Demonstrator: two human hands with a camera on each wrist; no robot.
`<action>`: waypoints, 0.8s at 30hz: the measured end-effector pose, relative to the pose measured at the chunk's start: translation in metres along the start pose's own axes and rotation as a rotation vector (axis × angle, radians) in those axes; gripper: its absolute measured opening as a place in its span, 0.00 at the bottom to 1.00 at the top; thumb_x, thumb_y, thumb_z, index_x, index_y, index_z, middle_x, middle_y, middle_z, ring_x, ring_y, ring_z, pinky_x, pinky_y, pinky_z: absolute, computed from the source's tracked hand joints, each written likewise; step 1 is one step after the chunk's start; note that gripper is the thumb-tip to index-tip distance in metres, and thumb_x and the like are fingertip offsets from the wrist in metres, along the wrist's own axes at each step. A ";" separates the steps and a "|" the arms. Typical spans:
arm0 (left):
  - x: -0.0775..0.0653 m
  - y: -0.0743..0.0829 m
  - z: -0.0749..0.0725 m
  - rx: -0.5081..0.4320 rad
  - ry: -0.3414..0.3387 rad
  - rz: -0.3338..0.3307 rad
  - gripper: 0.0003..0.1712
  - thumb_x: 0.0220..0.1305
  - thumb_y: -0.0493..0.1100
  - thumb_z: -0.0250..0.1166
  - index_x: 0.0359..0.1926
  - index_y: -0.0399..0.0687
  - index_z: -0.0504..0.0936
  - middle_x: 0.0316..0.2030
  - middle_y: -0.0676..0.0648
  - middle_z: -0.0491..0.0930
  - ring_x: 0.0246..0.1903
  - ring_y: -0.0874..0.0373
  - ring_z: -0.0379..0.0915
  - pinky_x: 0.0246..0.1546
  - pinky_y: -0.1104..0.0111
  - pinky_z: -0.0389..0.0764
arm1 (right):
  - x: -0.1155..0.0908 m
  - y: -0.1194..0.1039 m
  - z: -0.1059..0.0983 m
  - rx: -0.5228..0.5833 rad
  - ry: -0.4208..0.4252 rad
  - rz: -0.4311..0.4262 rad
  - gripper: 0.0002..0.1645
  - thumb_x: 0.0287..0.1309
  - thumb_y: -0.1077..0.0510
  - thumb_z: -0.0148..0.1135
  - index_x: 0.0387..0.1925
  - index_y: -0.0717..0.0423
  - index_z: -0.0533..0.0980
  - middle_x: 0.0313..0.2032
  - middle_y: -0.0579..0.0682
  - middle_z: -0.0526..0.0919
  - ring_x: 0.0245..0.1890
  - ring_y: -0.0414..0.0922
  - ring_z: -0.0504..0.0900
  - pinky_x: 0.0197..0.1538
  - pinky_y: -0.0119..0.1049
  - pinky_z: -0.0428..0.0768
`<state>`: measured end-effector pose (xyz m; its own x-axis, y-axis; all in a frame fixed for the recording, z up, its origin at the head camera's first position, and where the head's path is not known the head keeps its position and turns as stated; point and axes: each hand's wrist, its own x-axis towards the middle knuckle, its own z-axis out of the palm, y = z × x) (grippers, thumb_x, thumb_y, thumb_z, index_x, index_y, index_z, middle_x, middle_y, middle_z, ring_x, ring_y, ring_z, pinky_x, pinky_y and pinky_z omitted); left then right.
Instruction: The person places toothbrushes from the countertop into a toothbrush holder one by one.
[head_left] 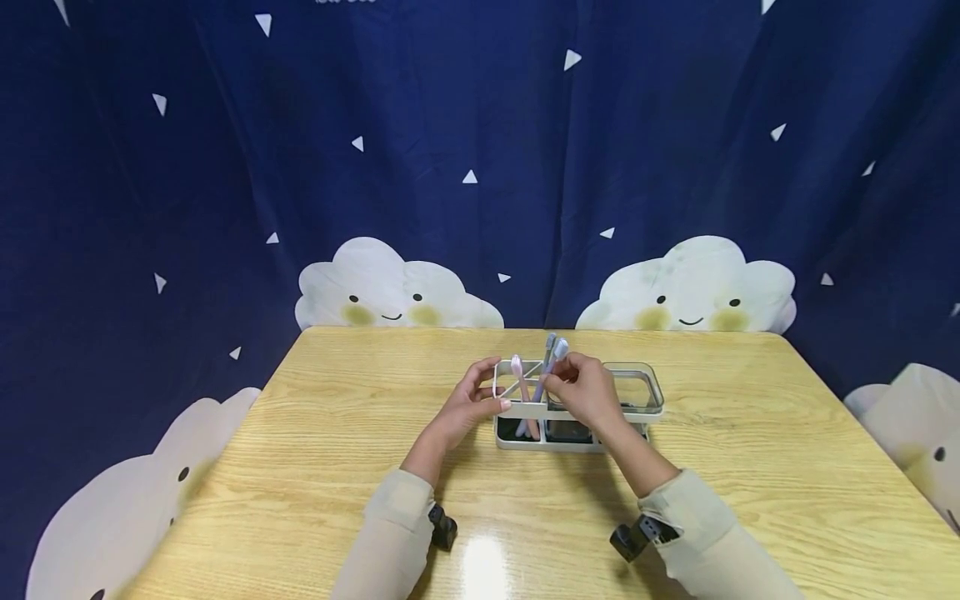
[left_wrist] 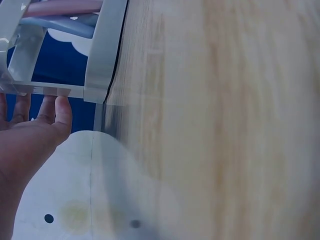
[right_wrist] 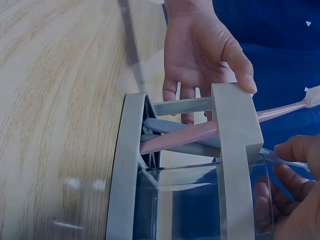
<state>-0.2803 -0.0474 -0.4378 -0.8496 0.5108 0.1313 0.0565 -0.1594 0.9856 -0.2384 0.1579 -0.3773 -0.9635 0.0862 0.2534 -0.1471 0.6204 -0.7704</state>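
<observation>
A light grey toothbrush holder point(head_left: 570, 447) with an upper frame and a lower tray stands on the table. My left hand point(head_left: 467, 408) holds its left end, thumb on the front of the upper frame and fingers along the side. In the left compartment, a pink toothbrush point(head_left: 517, 367) leans with its head up. My right hand point(head_left: 588, 393) pinches the handle of a blue toothbrush point(right_wrist: 282, 159), which slants through the same compartment. Beside it stands a greyish toothbrush point(head_left: 550, 342). In the right wrist view, the handle ends reach the tray.
A clear cup or box point(right_wrist: 190, 200) sits in the holder's middle part. To the right, the upper frame has a transparent tray point(head_left: 637, 392). The wooden table point(head_left: 337, 467) runs back to a dark blue curtain point(head_left: 420, 167) with clouds.
</observation>
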 end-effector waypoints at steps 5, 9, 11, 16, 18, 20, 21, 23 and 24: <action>-0.004 0.012 0.004 0.004 -0.017 -0.009 0.43 0.55 0.30 0.61 0.69 0.40 0.50 0.62 0.37 0.56 0.58 0.41 0.59 0.48 0.66 0.71 | 0.001 0.001 -0.002 -0.007 -0.004 0.011 0.08 0.50 0.58 0.67 0.27 0.60 0.78 0.23 0.49 0.79 0.25 0.46 0.73 0.26 0.36 0.71; 0.002 0.002 0.002 -0.004 -0.009 -0.009 0.43 0.55 0.30 0.61 0.70 0.42 0.51 0.62 0.38 0.56 0.58 0.40 0.58 0.48 0.65 0.71 | 0.000 0.001 -0.005 0.001 0.003 0.008 0.09 0.50 0.58 0.67 0.28 0.60 0.78 0.24 0.49 0.79 0.26 0.45 0.74 0.28 0.37 0.71; 0.005 -0.005 -0.001 -0.009 -0.001 -0.009 0.44 0.54 0.30 0.62 0.70 0.43 0.52 0.62 0.37 0.57 0.58 0.39 0.58 0.49 0.63 0.71 | -0.002 0.001 -0.007 0.014 0.013 0.000 0.09 0.50 0.58 0.67 0.28 0.60 0.78 0.24 0.49 0.80 0.26 0.45 0.75 0.28 0.37 0.72; 0.007 -0.011 -0.004 0.023 0.006 0.000 0.42 0.54 0.32 0.65 0.68 0.47 0.57 0.63 0.38 0.59 0.59 0.37 0.57 0.51 0.61 0.70 | -0.010 0.003 -0.021 0.056 0.056 -0.024 0.08 0.51 0.60 0.66 0.30 0.62 0.78 0.26 0.50 0.81 0.26 0.45 0.76 0.29 0.36 0.73; 0.004 -0.007 -0.004 0.054 0.004 0.005 0.43 0.54 0.34 0.66 0.69 0.48 0.57 0.64 0.39 0.58 0.60 0.37 0.56 0.53 0.60 0.69 | -0.017 0.004 -0.029 0.052 0.071 -0.033 0.08 0.52 0.60 0.66 0.32 0.62 0.78 0.27 0.51 0.81 0.27 0.45 0.76 0.30 0.36 0.74; -0.002 -0.001 -0.004 0.094 0.014 0.005 0.44 0.55 0.36 0.66 0.70 0.50 0.56 0.66 0.40 0.57 0.61 0.38 0.55 0.54 0.58 0.67 | -0.024 0.006 -0.038 0.034 0.088 -0.041 0.09 0.53 0.59 0.65 0.34 0.62 0.78 0.29 0.51 0.81 0.29 0.47 0.77 0.31 0.37 0.74; -0.006 0.002 -0.004 0.124 0.026 0.002 0.44 0.55 0.37 0.67 0.70 0.51 0.56 0.67 0.41 0.56 0.62 0.39 0.54 0.55 0.56 0.66 | -0.029 0.008 -0.042 0.015 0.096 -0.049 0.10 0.53 0.58 0.65 0.34 0.62 0.78 0.30 0.51 0.81 0.29 0.47 0.77 0.32 0.38 0.74; -0.016 0.008 -0.006 0.210 0.062 -0.011 0.43 0.56 0.41 0.67 0.70 0.52 0.57 0.67 0.43 0.55 0.62 0.40 0.54 0.55 0.54 0.66 | -0.038 0.014 -0.051 -0.033 0.104 -0.076 0.11 0.54 0.57 0.65 0.36 0.61 0.78 0.32 0.52 0.81 0.31 0.48 0.78 0.33 0.40 0.75; -0.022 0.011 -0.007 0.262 0.084 -0.016 0.42 0.57 0.43 0.67 0.70 0.53 0.58 0.67 0.43 0.56 0.62 0.40 0.55 0.55 0.52 0.65 | -0.043 0.018 -0.056 -0.062 0.109 -0.096 0.11 0.54 0.57 0.65 0.37 0.61 0.78 0.34 0.52 0.81 0.33 0.48 0.78 0.34 0.41 0.75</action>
<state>-0.2645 -0.0665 -0.4301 -0.8914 0.4379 0.1166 0.1670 0.0784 0.9828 -0.1875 0.2089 -0.3693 -0.9150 0.1060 0.3892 -0.2203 0.6769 -0.7023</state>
